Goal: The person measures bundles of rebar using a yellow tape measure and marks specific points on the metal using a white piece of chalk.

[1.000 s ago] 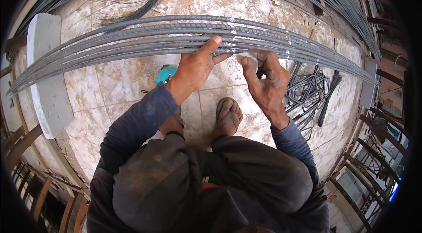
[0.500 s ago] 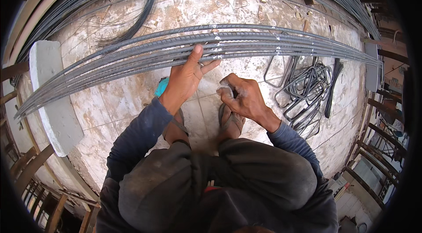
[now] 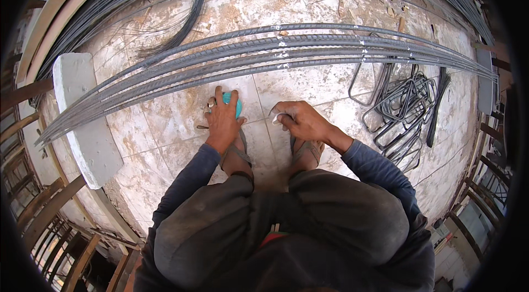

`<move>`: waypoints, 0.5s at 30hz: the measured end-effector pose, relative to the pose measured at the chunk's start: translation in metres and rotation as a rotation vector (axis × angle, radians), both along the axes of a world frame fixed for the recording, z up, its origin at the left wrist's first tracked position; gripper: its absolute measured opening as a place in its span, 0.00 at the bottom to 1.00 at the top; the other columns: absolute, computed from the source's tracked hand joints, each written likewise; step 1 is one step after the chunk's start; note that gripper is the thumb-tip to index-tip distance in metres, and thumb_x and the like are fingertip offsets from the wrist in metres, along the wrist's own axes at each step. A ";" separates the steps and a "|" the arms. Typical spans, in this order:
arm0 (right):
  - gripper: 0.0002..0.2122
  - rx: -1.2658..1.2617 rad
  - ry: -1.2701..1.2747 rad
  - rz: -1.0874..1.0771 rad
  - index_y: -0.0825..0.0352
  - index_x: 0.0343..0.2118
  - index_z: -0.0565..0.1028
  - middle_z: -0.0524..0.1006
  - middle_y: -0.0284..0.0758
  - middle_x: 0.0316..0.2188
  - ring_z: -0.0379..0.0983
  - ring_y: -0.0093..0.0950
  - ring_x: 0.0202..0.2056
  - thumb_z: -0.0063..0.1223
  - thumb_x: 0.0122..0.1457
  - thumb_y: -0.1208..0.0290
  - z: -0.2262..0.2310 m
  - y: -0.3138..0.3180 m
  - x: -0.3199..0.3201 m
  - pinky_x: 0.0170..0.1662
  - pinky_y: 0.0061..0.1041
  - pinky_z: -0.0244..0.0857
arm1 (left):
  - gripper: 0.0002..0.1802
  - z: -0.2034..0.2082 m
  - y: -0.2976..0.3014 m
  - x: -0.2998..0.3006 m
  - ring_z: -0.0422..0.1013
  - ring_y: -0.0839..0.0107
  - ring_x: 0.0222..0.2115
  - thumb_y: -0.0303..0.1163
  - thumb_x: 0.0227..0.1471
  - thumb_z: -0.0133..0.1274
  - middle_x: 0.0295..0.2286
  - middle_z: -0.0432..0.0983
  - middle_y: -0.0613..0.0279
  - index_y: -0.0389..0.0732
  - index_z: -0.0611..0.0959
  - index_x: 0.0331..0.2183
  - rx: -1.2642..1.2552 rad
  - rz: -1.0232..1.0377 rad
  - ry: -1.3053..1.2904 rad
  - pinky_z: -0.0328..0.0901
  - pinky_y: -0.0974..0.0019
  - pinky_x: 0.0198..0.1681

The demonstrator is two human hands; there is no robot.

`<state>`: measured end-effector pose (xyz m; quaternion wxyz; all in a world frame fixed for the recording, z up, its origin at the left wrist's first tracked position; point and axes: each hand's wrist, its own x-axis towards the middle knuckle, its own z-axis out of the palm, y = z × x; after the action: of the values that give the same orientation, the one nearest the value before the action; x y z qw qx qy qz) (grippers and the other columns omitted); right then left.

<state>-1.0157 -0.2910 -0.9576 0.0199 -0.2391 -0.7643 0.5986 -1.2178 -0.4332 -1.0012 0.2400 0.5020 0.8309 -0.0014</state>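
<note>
My left hand [image 3: 222, 121] is down by my left foot, its fingers curled over a turquoise rounded object [image 3: 236, 105] on the floor; the hand covers much of it, and its kind does not show. My right hand [image 3: 304, 120] hovers above my right foot, thumb and forefinger pinching a small white chalk-like piece [image 3: 276, 119]. Just beyond both hands, a row of ribbed steel rebars [image 3: 220, 63] runs from side to side. Short white marks cross the bars at several places. Neither hand touches the rebars.
The bars rest on a pale block [image 3: 91, 132] at left and a grey block [image 3: 485, 79] at right. Bent steel stirrups [image 3: 405, 104] lie right, beside a bundle of dark wire [image 3: 439, 107]. A thin wire coil [image 3: 193, 11] and long bars lie at the back.
My left hand has left the rebars and come down onto the turquoise object. My right hand stays low, and its white piece now shows. The view has shifted slightly.
</note>
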 end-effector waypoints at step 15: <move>0.23 -0.014 0.112 0.025 0.68 0.45 0.72 0.75 0.42 0.23 0.70 0.38 0.20 0.50 0.67 0.47 -0.005 -0.009 -0.038 0.26 0.36 0.64 | 0.30 0.092 -0.011 -0.026 0.74 0.66 0.46 0.29 0.45 0.55 0.45 0.74 0.54 0.35 0.73 0.53 0.127 0.682 -1.705 0.70 0.64 0.50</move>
<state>-1.0541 -0.3001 -0.9625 0.0534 -0.1959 -0.7607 0.6165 -1.2433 -0.4441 -0.9096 0.7306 0.0731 0.4745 0.4856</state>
